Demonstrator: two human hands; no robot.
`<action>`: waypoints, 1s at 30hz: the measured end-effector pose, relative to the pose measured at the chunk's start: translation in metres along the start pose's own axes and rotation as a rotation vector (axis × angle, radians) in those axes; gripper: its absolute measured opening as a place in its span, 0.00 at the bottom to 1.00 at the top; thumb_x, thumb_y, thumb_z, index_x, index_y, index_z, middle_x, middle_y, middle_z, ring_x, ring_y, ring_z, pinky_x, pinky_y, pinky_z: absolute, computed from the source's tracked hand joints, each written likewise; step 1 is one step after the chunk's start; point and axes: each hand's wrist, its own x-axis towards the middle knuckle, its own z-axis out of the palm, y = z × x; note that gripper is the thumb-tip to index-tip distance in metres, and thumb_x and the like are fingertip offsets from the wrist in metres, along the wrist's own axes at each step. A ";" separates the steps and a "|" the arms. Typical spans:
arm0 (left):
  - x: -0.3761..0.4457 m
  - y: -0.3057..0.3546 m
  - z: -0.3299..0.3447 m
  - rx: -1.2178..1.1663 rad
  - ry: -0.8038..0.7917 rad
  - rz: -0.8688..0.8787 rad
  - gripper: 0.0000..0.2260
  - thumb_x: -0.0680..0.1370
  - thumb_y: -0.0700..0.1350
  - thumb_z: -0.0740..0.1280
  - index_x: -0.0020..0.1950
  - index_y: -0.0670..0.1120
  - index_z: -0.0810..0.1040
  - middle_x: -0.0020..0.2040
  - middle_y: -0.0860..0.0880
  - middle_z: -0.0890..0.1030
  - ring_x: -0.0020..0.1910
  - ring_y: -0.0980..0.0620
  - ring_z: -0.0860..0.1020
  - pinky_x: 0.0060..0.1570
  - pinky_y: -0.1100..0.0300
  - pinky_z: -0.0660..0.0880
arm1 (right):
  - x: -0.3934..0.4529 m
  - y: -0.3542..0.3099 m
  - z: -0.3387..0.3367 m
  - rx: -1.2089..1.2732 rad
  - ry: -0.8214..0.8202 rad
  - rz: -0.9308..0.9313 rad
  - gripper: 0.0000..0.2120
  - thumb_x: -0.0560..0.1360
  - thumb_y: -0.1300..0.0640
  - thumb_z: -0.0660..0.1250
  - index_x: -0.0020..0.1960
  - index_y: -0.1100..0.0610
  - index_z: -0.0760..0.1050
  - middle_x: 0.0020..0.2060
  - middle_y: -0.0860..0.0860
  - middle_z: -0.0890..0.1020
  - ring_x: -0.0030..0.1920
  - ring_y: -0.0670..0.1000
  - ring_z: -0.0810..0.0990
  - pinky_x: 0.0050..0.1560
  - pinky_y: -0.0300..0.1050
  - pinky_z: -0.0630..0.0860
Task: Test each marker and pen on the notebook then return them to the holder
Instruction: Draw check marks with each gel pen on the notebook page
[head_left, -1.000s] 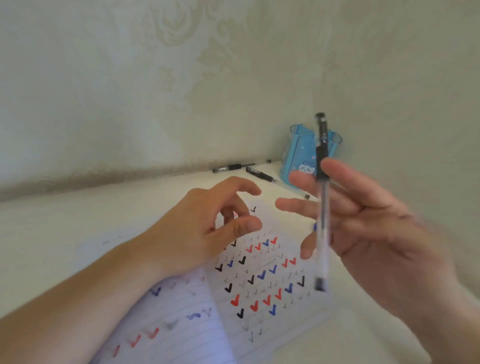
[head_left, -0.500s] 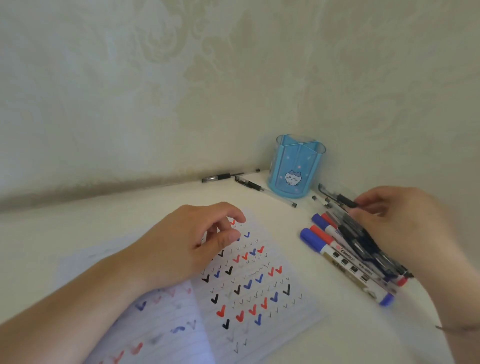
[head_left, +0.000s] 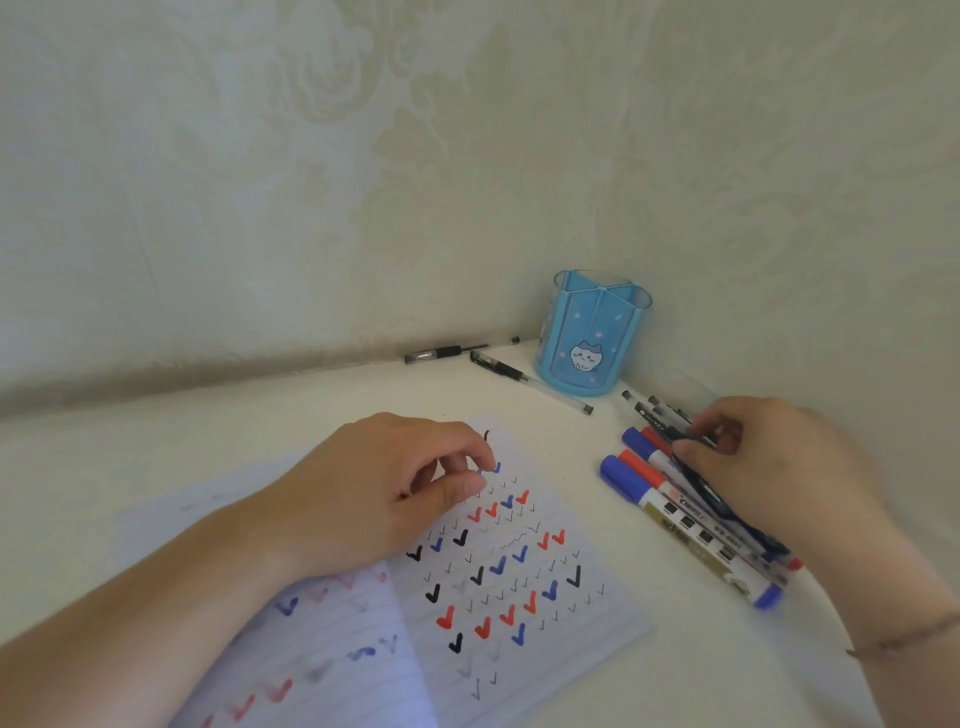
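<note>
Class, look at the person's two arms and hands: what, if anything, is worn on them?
Both forearms are bare, with no sleeves in view. The left hand shows no rings or watch. The right hand has a thin bracelet at the wrist.

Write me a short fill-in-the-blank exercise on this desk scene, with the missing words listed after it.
1. The holder in the corner is coloured ____.
2. The left hand rests on the open ____.
3. The right hand reaches into the pile of markers lying to the ____ of the notebook.
4. ____ black pens lie left of the holder by the wall.

Missing words: blue; notebook; right; Two
</note>
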 end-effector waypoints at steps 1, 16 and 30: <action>0.000 0.000 0.000 0.000 0.012 -0.002 0.10 0.78 0.61 0.58 0.54 0.62 0.75 0.43 0.68 0.78 0.40 0.58 0.77 0.40 0.64 0.72 | -0.001 -0.003 0.000 0.012 0.036 -0.021 0.10 0.72 0.43 0.68 0.50 0.45 0.79 0.41 0.46 0.80 0.41 0.52 0.77 0.39 0.44 0.73; -0.001 0.003 -0.006 0.012 0.060 -0.036 0.06 0.80 0.55 0.62 0.46 0.58 0.76 0.34 0.67 0.73 0.34 0.62 0.71 0.35 0.66 0.62 | 0.045 -0.117 0.058 -0.528 -0.005 -0.312 0.10 0.79 0.56 0.60 0.58 0.56 0.75 0.50 0.52 0.81 0.50 0.55 0.81 0.46 0.50 0.80; -0.002 0.006 -0.006 0.131 0.148 0.130 0.10 0.82 0.55 0.53 0.53 0.54 0.71 0.39 0.60 0.76 0.37 0.58 0.72 0.40 0.59 0.71 | -0.062 -0.089 -0.014 1.033 -0.041 -0.390 0.05 0.67 0.51 0.75 0.37 0.51 0.81 0.28 0.46 0.81 0.27 0.46 0.75 0.28 0.33 0.70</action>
